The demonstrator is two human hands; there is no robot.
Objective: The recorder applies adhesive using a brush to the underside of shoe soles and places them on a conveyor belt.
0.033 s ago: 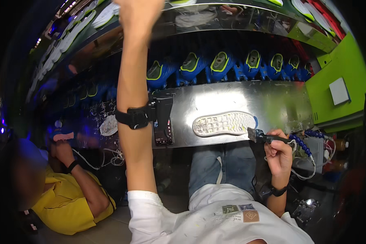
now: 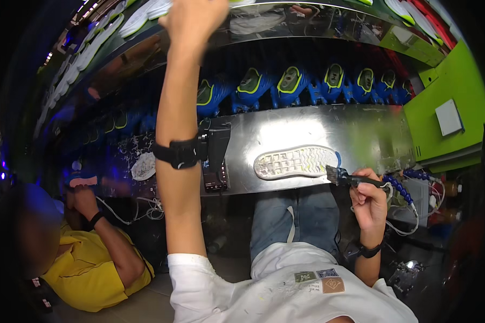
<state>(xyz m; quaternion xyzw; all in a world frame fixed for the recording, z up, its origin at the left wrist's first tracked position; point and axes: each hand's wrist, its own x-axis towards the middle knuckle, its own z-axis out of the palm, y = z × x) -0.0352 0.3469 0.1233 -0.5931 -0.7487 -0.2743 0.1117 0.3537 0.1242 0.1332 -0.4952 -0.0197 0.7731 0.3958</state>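
Note:
My left arm stretches up to the far upper shelf, where my left hand is at the picture's top edge; its fingers are cut off or smeared. White soles with yellow-green edges lie on that shelf beside it. My right hand is closed around the dark handle of a flat brush. The bristles are at the right end of a white shoe sole, which lies tread up on the metal bench. Whether the bristles touch it I cannot tell.
Blue shoes with yellow-green collars stand in a row under the upper shelf. A phone lies near my left forearm. Green panel and blue segmented hose are at right. At left a person in yellow works beside me.
My left hand has shifted slightly to the right and nearer. My right hand with the brush has barely moved.

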